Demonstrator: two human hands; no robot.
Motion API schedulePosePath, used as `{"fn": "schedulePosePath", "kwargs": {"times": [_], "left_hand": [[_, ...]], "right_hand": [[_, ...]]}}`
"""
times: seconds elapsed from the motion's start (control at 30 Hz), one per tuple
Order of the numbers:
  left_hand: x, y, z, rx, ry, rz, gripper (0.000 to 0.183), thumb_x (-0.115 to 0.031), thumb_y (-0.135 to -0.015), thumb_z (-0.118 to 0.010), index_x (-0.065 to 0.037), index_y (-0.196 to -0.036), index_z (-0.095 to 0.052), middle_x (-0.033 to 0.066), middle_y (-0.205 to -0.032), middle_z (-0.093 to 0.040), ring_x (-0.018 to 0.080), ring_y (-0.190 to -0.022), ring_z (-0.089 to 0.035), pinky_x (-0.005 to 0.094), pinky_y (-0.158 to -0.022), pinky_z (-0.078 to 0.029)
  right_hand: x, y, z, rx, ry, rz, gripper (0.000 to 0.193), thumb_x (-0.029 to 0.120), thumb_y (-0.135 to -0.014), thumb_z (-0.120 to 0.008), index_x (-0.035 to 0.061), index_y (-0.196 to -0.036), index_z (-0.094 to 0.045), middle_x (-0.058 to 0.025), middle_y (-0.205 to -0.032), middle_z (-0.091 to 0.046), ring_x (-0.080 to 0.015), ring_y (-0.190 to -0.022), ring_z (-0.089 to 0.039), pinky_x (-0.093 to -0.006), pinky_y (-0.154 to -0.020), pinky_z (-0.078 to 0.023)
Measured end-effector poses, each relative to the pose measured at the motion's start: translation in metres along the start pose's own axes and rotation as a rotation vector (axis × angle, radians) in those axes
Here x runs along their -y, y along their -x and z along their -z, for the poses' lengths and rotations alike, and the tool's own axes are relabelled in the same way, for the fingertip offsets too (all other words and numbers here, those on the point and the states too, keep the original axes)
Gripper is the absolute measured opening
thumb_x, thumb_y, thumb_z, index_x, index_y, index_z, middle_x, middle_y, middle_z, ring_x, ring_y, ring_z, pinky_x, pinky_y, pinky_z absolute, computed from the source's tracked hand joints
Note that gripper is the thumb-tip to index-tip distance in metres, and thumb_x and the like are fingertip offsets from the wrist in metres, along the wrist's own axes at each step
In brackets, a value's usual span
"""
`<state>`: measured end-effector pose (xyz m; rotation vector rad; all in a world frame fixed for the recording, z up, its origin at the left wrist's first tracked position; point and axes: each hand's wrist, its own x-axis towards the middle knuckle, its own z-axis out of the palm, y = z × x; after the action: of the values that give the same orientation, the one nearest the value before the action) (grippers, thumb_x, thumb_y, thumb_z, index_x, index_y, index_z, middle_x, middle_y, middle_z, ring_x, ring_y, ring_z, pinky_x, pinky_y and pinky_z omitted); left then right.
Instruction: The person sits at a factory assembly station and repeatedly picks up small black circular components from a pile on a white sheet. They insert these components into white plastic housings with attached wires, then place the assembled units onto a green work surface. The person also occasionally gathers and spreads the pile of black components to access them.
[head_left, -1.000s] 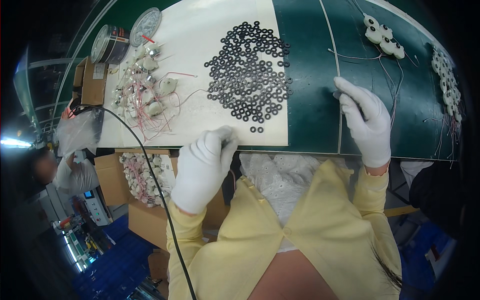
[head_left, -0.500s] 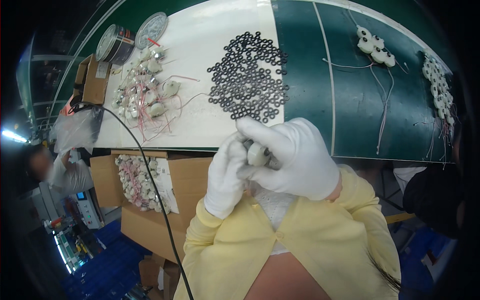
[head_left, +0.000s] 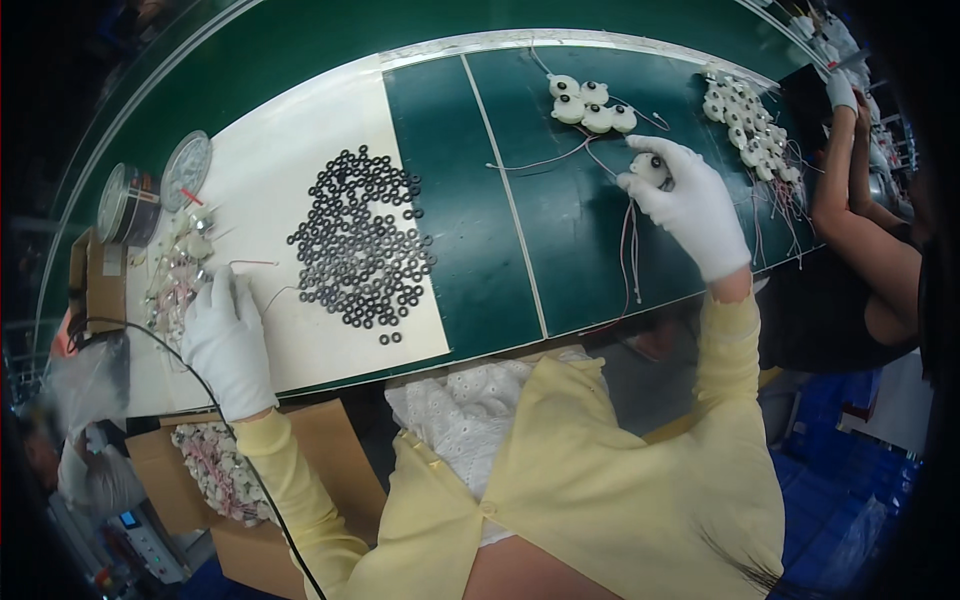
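My right hand (head_left: 692, 205), in a white glove, pinches a small round white motor (head_left: 645, 172) with a black ring on its face. It holds it over the green part of the table, just nearer than a small group of similar motors (head_left: 570, 112) with black rings and trailing wires. At the left, my gloved left hand (head_left: 228, 345) is at the near side of a pile of motors (head_left: 185, 250) with pink and white wires. Its fingers are stretched out and slightly apart; whether the fingertips touch a motor is hard to see.
Many black rings (head_left: 365, 240) lie spread on the white board (head_left: 415, 335). Farther right lies a larger batch of ringed motors (head_left: 745, 125), near another person's arm (head_left: 840, 185). A tin (head_left: 128, 205) stands back left. Below the table edge, an opened carton (head_left: 330, 450) holds more motors. A black cable (head_left: 205, 385) crosses my left side.
My hands were together at my chest around a motor. Now the right has carried a motor to the right, while the left has moved to the left pile. The view has shifted right.
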<state>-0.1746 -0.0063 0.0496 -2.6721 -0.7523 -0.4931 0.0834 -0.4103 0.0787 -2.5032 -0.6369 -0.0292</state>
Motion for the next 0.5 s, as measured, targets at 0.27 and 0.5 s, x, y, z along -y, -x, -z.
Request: {"fn": "schedulePosePath", "kwargs": {"times": [0.27, 0.5], "left_hand": [[0.001, -0.007, -0.005, 0.056, 0.076, 0.058, 0.032, -0.023, -0.091, -0.072, -0.012, -0.12, -0.073, 0.0117, -0.104, -0.073, 0.0309, -0.096, -0.068, 0.0424, -0.083, -0.055], [-0.004, 0.002, -0.001, 0.014, 0.081, -0.04, 0.031, -0.027, -0.089, -0.075, -0.012, -0.115, -0.075, 0.0134, -0.099, -0.073, 0.0312, -0.098, -0.067, 0.0428, -0.086, -0.054]], "right_hand": [[-0.019, -0.011, -0.011, 0.038, -0.088, -0.107, 0.05, 0.025, -0.086, -0.077, 0.0098, -0.133, -0.066, -0.012, -0.099, -0.074, -0.0223, -0.074, -0.07, -0.032, -0.074, -0.056], [-0.033, -0.011, -0.008, -0.099, -0.031, -0.092, 0.038, 0.03, -0.09, -0.075, 0.0092, -0.122, -0.072, -0.0138, -0.094, -0.075, -0.0251, -0.078, -0.072, -0.0331, -0.074, -0.056]]}}
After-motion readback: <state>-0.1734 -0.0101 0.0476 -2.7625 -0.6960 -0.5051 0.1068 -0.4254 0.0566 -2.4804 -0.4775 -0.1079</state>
